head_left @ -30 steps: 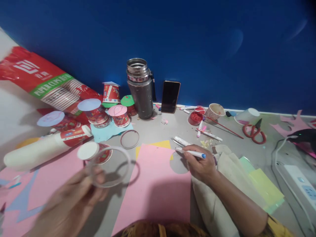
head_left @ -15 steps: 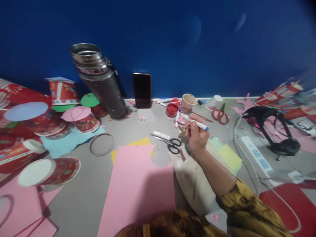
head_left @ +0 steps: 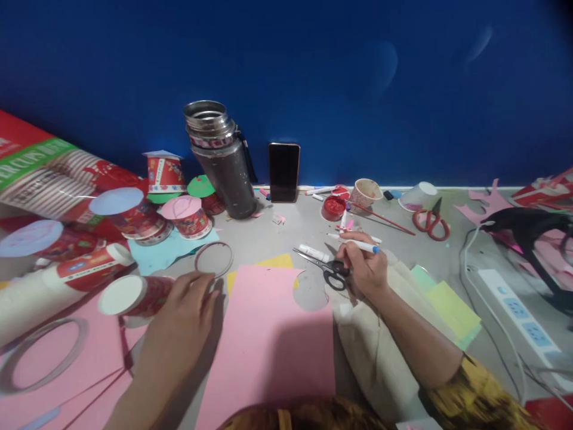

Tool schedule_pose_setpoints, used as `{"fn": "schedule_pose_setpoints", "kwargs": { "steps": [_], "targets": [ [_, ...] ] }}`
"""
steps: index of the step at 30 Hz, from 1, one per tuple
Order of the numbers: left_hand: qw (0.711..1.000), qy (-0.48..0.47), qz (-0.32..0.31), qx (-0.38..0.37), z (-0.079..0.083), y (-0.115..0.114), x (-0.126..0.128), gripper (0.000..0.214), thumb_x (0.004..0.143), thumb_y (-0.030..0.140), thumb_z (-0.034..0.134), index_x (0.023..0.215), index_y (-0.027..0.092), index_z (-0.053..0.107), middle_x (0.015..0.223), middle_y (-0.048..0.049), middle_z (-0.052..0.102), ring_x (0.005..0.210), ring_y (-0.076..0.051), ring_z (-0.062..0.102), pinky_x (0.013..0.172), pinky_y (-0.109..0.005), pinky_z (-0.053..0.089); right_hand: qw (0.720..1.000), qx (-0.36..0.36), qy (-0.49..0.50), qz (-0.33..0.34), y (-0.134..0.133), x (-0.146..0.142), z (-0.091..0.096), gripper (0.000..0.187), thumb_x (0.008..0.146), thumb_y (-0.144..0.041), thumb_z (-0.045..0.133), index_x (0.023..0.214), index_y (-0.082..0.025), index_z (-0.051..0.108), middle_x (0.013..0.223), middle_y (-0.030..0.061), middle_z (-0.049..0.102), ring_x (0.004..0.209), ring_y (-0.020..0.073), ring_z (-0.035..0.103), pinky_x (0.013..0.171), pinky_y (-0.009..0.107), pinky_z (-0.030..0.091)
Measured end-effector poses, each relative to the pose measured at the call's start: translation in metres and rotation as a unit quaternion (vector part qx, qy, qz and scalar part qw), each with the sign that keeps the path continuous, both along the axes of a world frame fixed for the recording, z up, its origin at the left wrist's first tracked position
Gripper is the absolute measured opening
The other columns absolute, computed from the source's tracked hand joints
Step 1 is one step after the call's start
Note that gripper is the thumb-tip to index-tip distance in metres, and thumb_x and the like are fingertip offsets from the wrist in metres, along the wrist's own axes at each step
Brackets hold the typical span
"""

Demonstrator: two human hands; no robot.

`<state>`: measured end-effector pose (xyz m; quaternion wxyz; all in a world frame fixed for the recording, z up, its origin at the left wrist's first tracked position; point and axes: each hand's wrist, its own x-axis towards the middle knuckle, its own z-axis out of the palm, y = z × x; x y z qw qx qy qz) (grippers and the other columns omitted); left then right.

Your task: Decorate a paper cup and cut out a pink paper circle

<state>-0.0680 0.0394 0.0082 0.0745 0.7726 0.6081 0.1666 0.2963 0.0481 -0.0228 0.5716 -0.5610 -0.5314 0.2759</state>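
Nearest: pink sheet (head_left: 268,334) ran away from the person between both forearms, far right corner cut out in a curve. Large ring (head_left: 9,373) lay at far left on pink paper, outside the left arm. Left hand (head_left: 181,319) was palm down, fingers bent, tips at the near rim of the small ring (head_left: 232,257); couldn't tell if they pinched it or just touched. That ring sat straight ahead of those fingertips, flat on the table (head_left: 259,239), round so no long axis, left hand clearly nearer. Paper cup (head_left: 143,295) lay on its side just left of the hand. Right hand (head_left: 366,266), past the sheet's right edge, pinched a white marker (head_left: 363,244), axis roughly crosswise, blue end to the right. Scissors (head_left: 326,267) lay left of its fingers, handles toward them, blades pointing left and away; contact unclear. Farther: flask (head_left: 226,173), then phone (head_left: 284,173) propped up near the blue wall (head_left: 335,89).
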Motion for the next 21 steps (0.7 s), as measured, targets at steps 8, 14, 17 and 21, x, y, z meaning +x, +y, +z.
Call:
{"fn": "schedule_pose_setpoints", "kwargs": {
  "steps": [8,14,17,21],
  "targets": [
    [1.000,0.021,-0.003,0.019,0.005,0.025,0.021,0.029,0.103,0.030,0.038,0.097,0.020,0.064,0.097,-0.0116,0.067,0.089,-0.029,0.067,0.074,-0.040,0.052,0.999,-0.023,-0.043,0.000,0.001,0.004,0.002,0.028,0.104,-0.045,0.056,0.112,-0.022,0.069,0.069,-0.0019,0.068,0.051,0.0124,0.057,0.056,0.026,0.051],
    [0.976,-0.062,-0.204,0.047,-0.006,-0.027,0.027,0.026,0.100,0.020,0.056,0.123,0.027,0.065,0.117,-0.0080,0.071,0.104,-0.024,0.071,0.091,-0.035,0.056,0.998,-0.032,-0.051,0.008,-0.002,0.001,0.001,0.027,0.104,-0.045,0.056,0.111,-0.023,0.070,0.070,-0.0020,0.068,0.051,0.0122,0.056,0.056,0.026,0.050],
    [0.973,-0.059,-0.219,0.047,-0.021,-0.038,0.040,0.025,0.099,0.014,0.057,0.119,0.025,0.067,0.112,-0.0076,0.072,0.100,-0.023,0.070,0.089,-0.035,0.057,0.998,-0.030,-0.056,0.009,-0.002,0.001,-0.001,0.026,0.104,-0.044,0.056,0.111,-0.023,0.070,0.071,-0.0018,0.068,0.051,0.0120,0.056,0.054,0.025,0.049],
    [0.976,-0.038,-0.209,0.041,-0.031,-0.037,0.048,0.019,0.101,0.012,0.056,0.108,0.023,0.069,0.103,-0.0060,0.071,0.092,-0.021,0.068,0.083,-0.035,0.055,0.996,-0.048,-0.070,0.014,-0.003,0.001,-0.001,0.028,0.105,-0.045,0.055,0.112,-0.023,0.070,0.071,-0.0015,0.068,0.052,0.0123,0.057,0.054,0.025,0.048]
  ]
}}
